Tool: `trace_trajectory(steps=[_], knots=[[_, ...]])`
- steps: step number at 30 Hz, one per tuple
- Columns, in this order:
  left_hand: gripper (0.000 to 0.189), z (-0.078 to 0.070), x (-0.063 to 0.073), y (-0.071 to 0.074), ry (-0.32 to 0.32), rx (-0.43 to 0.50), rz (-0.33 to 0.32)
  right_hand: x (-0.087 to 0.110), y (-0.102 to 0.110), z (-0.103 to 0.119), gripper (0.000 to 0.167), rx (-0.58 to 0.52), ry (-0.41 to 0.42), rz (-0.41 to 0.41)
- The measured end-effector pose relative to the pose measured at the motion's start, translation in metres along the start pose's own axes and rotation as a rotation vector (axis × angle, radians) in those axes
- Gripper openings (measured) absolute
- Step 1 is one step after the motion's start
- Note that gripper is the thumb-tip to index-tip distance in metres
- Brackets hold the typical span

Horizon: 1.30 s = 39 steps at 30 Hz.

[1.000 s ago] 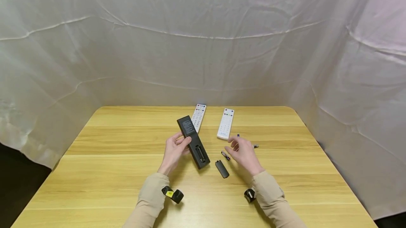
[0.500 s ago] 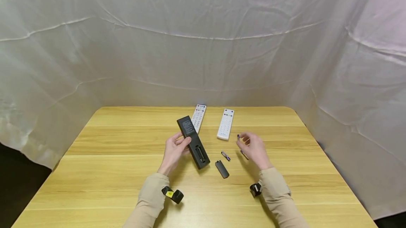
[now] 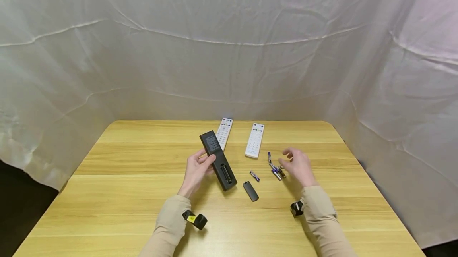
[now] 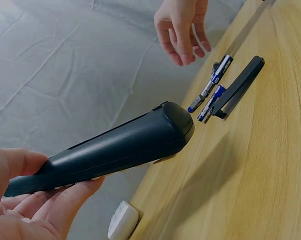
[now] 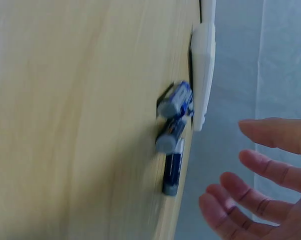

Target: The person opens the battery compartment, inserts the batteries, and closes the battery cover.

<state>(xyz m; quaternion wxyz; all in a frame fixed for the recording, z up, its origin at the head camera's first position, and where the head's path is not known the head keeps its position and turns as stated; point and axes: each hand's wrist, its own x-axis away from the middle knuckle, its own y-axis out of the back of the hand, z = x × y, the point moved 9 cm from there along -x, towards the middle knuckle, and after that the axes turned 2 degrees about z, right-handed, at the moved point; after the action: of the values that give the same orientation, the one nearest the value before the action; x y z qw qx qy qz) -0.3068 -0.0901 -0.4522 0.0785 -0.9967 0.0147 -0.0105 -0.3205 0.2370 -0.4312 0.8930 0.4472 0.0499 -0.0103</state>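
Note:
In the head view my left hand (image 3: 196, 170) grips a black remote control (image 3: 214, 151), thumb across its back and fingers underneath. Its back faces up, with the battery compartment (image 3: 226, 173) uncovered at the near end. A separate black battery cover (image 3: 250, 191) lies on the table to the right of the remote, and a single battery (image 3: 255, 176) is just beyond it. My right hand (image 3: 299, 167) hovers beside a loose cluster of blue-and-silver batteries (image 3: 276, 172). In the right wrist view its fingers (image 5: 258, 200) are spread and hold nothing, apart from the batteries (image 5: 173, 165).
Two white remotes lie button side up at the back: one (image 3: 255, 140) right of centre, the other (image 3: 224, 132) partly hidden behind the black remote. The wooden table (image 3: 125, 169) is bordered by hanging pale fabric (image 3: 229, 70).
My right hand has moved right, from near the single battery to beyond the cluster. Several batteries now lie together by its fingers. The left hand and black remote stay put.

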Motion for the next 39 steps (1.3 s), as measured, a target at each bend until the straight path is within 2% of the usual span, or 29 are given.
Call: trace_trajectory(steps=[7, 19, 27, 33, 39], knots=[[0.045, 0.000, 0.000, 0.000, -0.002, 0.003, 0.003, 0.001, -0.001, -0.017, 0.042, 0.056, -0.084, 0.067], [0.045, 0.000, 0.000, -0.001, -0.010, -0.004, 0.005, -0.002, -0.010, -0.024, 0.048, 0.146, -0.124, 0.166], [0.045, 0.001, 0.000, -0.001, 0.002, 0.001, 0.002, -0.005, -0.014, -0.021, 0.050, 0.156, -0.111, 0.189], [0.046, 0.001, 0.001, -0.001, -0.016, -0.013, 0.010, -0.007, -0.017, -0.023, 0.046, 0.153, -0.112, 0.192], [0.044, 0.001, 0.001, -0.001, -0.003, -0.005, 0.007, -0.008, -0.018, -0.022, 0.043, 0.154, -0.105, 0.191]])
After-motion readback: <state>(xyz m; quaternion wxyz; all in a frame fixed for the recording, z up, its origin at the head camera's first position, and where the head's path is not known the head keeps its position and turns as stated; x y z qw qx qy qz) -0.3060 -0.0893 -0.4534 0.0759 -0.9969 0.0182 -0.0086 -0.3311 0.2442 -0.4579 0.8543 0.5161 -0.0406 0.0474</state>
